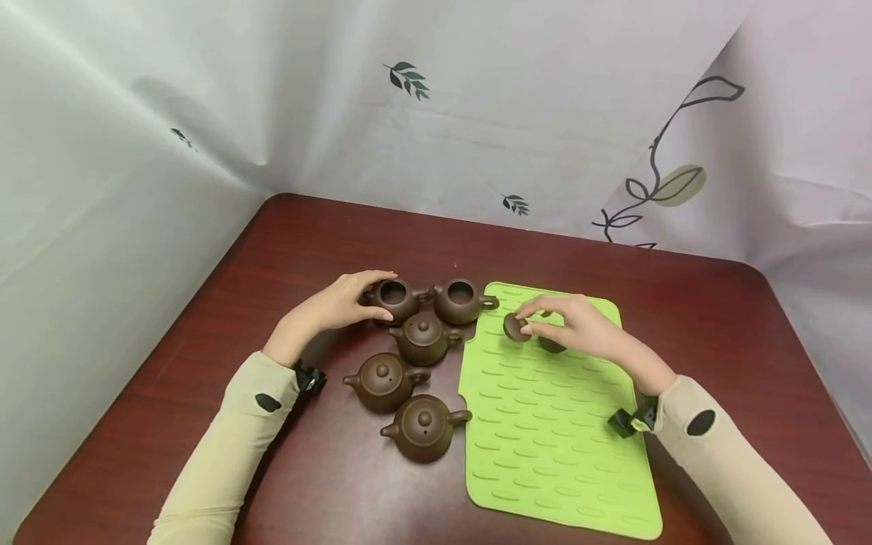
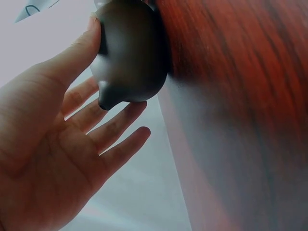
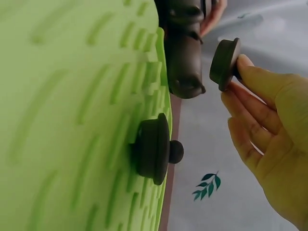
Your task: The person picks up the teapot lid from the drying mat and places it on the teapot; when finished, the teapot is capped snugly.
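Note:
My left hand [image 1: 338, 303] holds a brown teapot [image 1: 400, 312] without a lid at the back left, thumb and fingers on either side of its body by the spout. In the left wrist view the thumb lies near the rim of this teapot [image 2: 130, 48]. My right hand [image 1: 575, 325] pinches a brown teapot lid [image 1: 515, 328] by its knob, raised above the green mat [image 1: 545, 424]. Below that hand another lid [image 3: 155, 149] sits knob up on the mat. A second lidless teapot [image 1: 458, 301] stands between the hands.
Three lidded teapots stand nearer the front: one just before the lidless pair [image 1: 424, 341], one further left [image 1: 383, 384], and one at the front [image 1: 424, 430] with its handle by the mat's edge. The dark red table [image 1: 327, 484] meets a white curtain [image 1: 443, 136] behind.

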`<control>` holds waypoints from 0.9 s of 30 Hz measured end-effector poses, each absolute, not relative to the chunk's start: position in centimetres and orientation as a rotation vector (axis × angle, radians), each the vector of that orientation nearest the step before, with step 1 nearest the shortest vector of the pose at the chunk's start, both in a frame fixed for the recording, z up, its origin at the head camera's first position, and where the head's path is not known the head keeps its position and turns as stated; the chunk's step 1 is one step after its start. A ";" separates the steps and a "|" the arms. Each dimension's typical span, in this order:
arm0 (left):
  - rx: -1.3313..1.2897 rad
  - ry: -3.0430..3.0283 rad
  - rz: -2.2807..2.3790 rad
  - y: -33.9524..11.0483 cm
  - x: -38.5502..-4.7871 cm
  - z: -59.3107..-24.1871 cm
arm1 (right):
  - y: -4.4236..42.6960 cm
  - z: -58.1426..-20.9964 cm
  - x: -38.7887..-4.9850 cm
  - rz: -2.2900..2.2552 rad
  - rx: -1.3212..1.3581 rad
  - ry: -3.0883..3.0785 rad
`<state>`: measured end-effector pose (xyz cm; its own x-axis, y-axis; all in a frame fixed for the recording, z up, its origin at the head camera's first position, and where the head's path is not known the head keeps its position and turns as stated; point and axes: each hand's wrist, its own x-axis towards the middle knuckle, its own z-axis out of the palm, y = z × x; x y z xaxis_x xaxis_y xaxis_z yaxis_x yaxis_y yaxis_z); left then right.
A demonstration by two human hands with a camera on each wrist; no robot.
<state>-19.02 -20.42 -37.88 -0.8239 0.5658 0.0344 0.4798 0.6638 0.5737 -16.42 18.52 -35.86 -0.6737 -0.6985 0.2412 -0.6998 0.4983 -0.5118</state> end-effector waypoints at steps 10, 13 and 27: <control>0.825 2.722 0.898 -19.6 -19.0 -38.0 | 16.3 -35.5 -18.7 0.965 1.251 -2.661; 0.818 2.732 0.894 -19.4 -18.9 -38.0 | 15.0 -35.4 -19.2 0.982 1.240 -2.646; 0.789 2.753 0.903 -20.2 -18.7 -37.8 | 8.3 -35.3 -21.9 1.087 1.237 -2.706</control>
<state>-18.65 -20.25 -37.85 -0.8531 0.5209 0.0303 0.4376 0.6826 0.5853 -21.91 8.34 -35.27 -0.6949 -0.6759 0.2454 -0.6579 0.4599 -0.5963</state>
